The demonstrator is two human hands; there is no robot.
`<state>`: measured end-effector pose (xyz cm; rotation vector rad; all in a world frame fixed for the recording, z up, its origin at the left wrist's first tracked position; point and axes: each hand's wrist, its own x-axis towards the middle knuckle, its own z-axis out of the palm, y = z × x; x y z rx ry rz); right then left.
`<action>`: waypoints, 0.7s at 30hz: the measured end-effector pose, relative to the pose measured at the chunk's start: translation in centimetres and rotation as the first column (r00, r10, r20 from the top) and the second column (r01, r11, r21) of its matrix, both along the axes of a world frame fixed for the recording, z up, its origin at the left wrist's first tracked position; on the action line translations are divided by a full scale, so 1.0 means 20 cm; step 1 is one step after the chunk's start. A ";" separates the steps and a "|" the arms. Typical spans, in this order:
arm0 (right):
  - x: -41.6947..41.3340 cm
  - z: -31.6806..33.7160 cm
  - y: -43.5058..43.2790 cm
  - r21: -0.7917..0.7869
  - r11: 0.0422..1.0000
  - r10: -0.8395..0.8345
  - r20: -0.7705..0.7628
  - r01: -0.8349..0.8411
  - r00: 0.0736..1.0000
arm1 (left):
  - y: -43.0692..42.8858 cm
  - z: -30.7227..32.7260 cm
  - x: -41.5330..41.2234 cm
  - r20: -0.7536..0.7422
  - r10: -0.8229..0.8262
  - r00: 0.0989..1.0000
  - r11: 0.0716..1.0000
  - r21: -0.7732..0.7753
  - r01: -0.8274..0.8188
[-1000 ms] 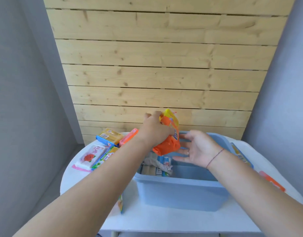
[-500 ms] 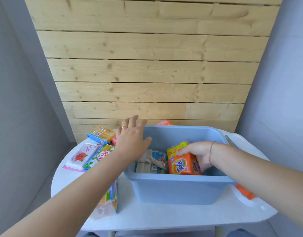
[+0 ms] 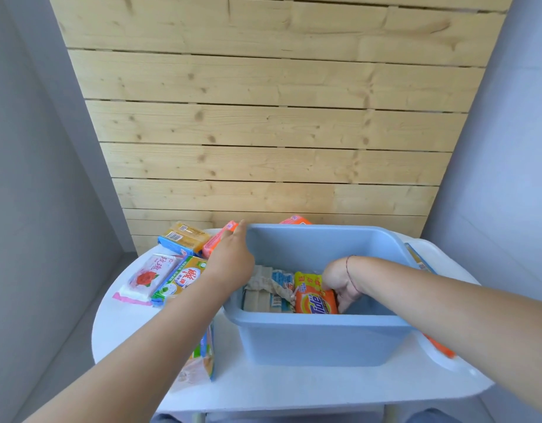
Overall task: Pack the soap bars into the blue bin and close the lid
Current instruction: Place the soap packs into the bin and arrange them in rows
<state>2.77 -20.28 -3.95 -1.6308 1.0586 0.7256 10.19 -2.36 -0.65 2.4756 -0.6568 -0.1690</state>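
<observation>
While the wood-plank wall (image 3: 276,117) fills the far side, a white worktop (image 3: 294,389) carries the blue bin (image 3: 318,340) at centre, open top, no lid on it. Left forearm crosses from near left; left hand (image 3: 233,264) sits at the bin's far-left corner, fingers stretched flat toward a pink-orange bar (image 3: 216,244) just outside the rim, holding nothing. Right hand (image 3: 340,283) is down inside the bin, fingers curled on the right end of the orange Tide bar (image 3: 315,302), which lies on the bin floor near the front wall. Left of it in the bin, a crumpled blue-white wrapped bar (image 3: 272,293). Outside on the left: yellow-blue bar (image 3: 184,238) far, rose-print white bar (image 3: 147,277), green-yellow bar (image 3: 181,277) beside it. Another pack (image 3: 199,361) near, partly under the left forearm. Orange bar (image 3: 295,220) behind the bin's far wall. Orange item (image 3: 440,349) at right, mostly hidden by the right arm.
</observation>
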 end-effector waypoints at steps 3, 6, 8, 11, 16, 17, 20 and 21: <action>0.00 0.02 0.02 -0.095 0.984 0.149 -0.027 -0.151 0.988 | 0.05 0.02 0.01 -0.235 -0.019 0.972 0.981 -0.190 -0.027; -0.03 0.11 0.04 -0.411 0.800 0.389 -0.202 -0.438 0.899 | 0.20 0.03 0.04 -0.406 -0.023 0.914 0.936 -0.331 -0.123; -0.04 0.19 0.06 -0.682 0.495 0.493 -0.289 -0.538 0.820 | 0.32 0.01 0.05 -0.392 0.042 0.919 0.941 -0.294 -0.169; 0.00 0.27 0.11 -0.861 0.362 0.548 -0.113 -0.357 0.829 | 0.45 -0.06 0.02 -0.260 0.142 0.955 0.983 -0.077 -0.167; 0.09 0.31 0.28 -0.769 0.534 0.607 0.060 -0.351 0.792 | 0.49 -0.18 -0.06 -0.152 0.146 0.978 0.920 0.385 -0.077; 0.08 0.31 0.31 -0.741 0.567 0.599 0.073 -0.358 0.797 | 0.47 -0.20 -0.07 -0.132 0.164 0.977 0.909 0.406 -0.098; 0.06 0.29 0.38 -0.694 0.622 0.588 0.107 -0.363 0.802 | 0.45 -0.27 -0.10 -0.105 0.201 0.974 0.886 0.443 -0.135; 0.04 0.29 0.39 -0.683 0.632 0.586 0.114 -0.365 0.802 | 0.45 -0.29 -0.11 -0.108 0.209 0.972 0.881 0.453 -0.139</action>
